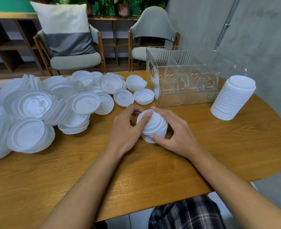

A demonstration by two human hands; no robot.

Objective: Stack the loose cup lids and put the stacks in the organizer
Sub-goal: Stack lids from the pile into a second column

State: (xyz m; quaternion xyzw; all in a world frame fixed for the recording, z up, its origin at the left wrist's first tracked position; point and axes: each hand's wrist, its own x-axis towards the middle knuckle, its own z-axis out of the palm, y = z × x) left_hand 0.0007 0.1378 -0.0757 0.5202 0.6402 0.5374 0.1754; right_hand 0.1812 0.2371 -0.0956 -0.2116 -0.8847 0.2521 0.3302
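Note:
A short stack of white cup lids (154, 125) stands on the wooden table (153, 166) at its middle. My left hand (128, 128) grips the stack from the left, its thumb lying across the top lid. My right hand (174, 131) holds the same stack from the right, thumb at the base and fingers curled over the far side. A big heap of loose white lids (42, 106) covers the left half of the table. The clear ribbed organizer (186, 76) with dividers stands at the back right, its compartments holding nothing I can see.
A tall finished stack of lids (234, 100) stands on the table to the right of the organizer. Two chairs (73, 47) sit behind the table, with a shelf and plants beyond. The table's rounded edge runs close on the right.

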